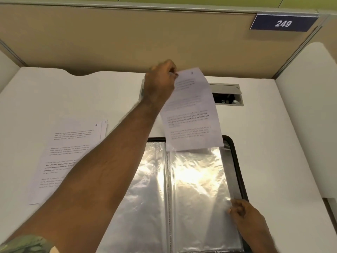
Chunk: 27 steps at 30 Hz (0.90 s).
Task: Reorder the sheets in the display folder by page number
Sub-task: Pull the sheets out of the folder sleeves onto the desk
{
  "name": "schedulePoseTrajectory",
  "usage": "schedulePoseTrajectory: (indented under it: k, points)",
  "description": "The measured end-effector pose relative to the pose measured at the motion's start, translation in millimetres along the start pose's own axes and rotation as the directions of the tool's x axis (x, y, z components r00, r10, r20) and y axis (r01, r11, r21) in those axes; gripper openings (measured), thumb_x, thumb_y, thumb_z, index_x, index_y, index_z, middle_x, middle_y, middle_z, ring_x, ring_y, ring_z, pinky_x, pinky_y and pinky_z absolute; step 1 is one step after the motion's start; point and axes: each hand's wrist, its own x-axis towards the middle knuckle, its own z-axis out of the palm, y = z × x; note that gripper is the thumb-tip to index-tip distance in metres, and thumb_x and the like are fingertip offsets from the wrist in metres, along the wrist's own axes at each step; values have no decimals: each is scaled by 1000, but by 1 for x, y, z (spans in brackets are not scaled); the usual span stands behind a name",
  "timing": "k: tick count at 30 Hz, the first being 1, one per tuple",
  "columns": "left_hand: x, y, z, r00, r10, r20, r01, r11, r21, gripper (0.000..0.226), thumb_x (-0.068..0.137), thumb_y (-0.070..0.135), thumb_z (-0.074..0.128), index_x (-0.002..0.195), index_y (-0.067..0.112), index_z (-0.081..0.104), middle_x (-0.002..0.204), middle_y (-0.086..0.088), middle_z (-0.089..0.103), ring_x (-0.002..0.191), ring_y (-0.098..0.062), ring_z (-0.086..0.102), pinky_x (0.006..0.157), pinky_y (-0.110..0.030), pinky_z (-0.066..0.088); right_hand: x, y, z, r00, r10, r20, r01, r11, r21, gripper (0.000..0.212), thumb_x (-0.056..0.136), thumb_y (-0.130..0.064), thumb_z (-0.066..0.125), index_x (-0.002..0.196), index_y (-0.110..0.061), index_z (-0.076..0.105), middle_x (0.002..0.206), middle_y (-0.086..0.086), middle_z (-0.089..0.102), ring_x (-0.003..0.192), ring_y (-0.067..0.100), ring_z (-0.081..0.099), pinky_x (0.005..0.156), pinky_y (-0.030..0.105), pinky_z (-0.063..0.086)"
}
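Currently your left hand (160, 79) pinches the sheet (191, 114) above the sleeve (197, 189); your right hand (242, 209) grips the sleeve edge. Releasing it may crumple the sheet.

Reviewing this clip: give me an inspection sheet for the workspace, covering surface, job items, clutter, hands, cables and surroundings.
Surface: white desk, matte, lit from above.
Job's things: open display folder with glossy clear sleeves, flat on the desk; one printed sheet held up above the right-hand sleeve, its lower edge at the sleeve's top opening; loose sheet stack lying left of the folder, top page numbered 3.
Clutter: nothing seen.
Hands: left hand pinches the sheet's top corner; right hand grips the right sleeve's outer edge.
Cables: none visible; a desk grommet box stands open behind the folder, contents unclear.
Surroundings: beige partition with a blue sign reading 249.
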Motion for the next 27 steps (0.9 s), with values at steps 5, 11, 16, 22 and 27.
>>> schedulePoseTrajectory:
  k: [5,11,16,22,27]
  points:
    - [-2,31,-58,969,139,-205,-136,990,31,9,85,26,56,91,23,61,90,12,64,91,-22,59,85,-45,47,6,-16,-10,978,-103,-181,122,988,98,39,84,-17,74,120,-15,61,98,-4,63,75,-2,59,65,18,42]
    - [-35,76,-114,959,274,-73,-275,962,9,2,88,27,57,89,28,57,90,16,61,92,-16,58,88,-47,49,16,-60,-28,898,-269,-347,369,891,264,70,82,-34,73,142,-30,39,144,1,40,121,17,52,79,23,48]
    - [-59,99,-131,938,287,195,-303,952,53,15,91,27,64,87,35,53,92,17,61,85,-9,50,91,-36,43,11,-106,-40,788,-467,-401,571,797,193,105,73,-33,80,153,-36,12,158,-18,14,146,2,19,116,36,26]
    - [-71,99,-134,883,259,391,-309,949,70,14,92,28,66,88,36,56,90,18,60,76,3,47,87,-31,37,12,-122,-28,832,-529,-165,546,734,404,51,77,-57,70,124,-41,59,122,-24,65,110,6,65,86,20,53]
    - [-85,70,-122,960,213,182,-192,973,-125,33,88,27,71,119,29,59,110,22,51,90,18,47,81,-9,40,12,-110,5,903,-428,-40,369,722,585,19,89,-14,66,101,-28,69,96,-12,76,89,15,72,67,16,54]
